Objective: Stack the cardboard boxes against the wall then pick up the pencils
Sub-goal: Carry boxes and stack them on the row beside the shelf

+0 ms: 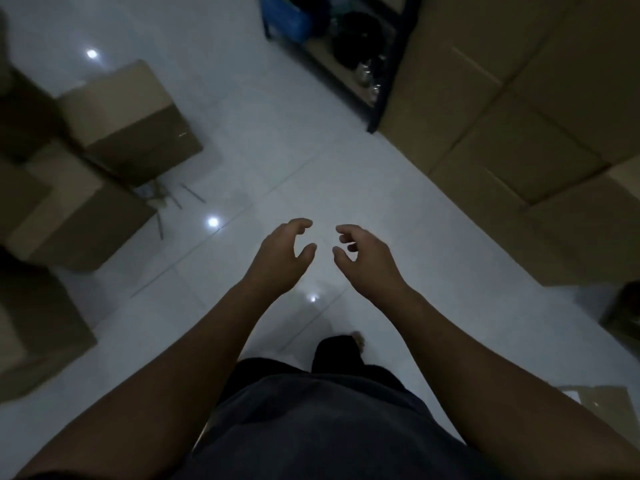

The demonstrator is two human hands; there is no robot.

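Well left of the empty fingers (300,224), pencils (194,194) beside cardboard boxes (131,116).

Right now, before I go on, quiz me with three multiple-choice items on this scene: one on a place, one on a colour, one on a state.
1. Where do the pencils lie?
A. on the floor beside the cardboard boxes on the left
B. on a table
C. in a drawer

2. What colour is the bin on the shelf?
A. red
B. blue
C. yellow

3. What do the left hand and right hand hold?
A. a box
B. pencils
C. nothing

Answers:
1 A: thin sticks lie scattered on the white tiles at the foot of those boxes.
2 B: the bin at the top of the view is plainly blue.
3 C: both hands hang over bare tiles with loosely curled fingers and nothing between them.
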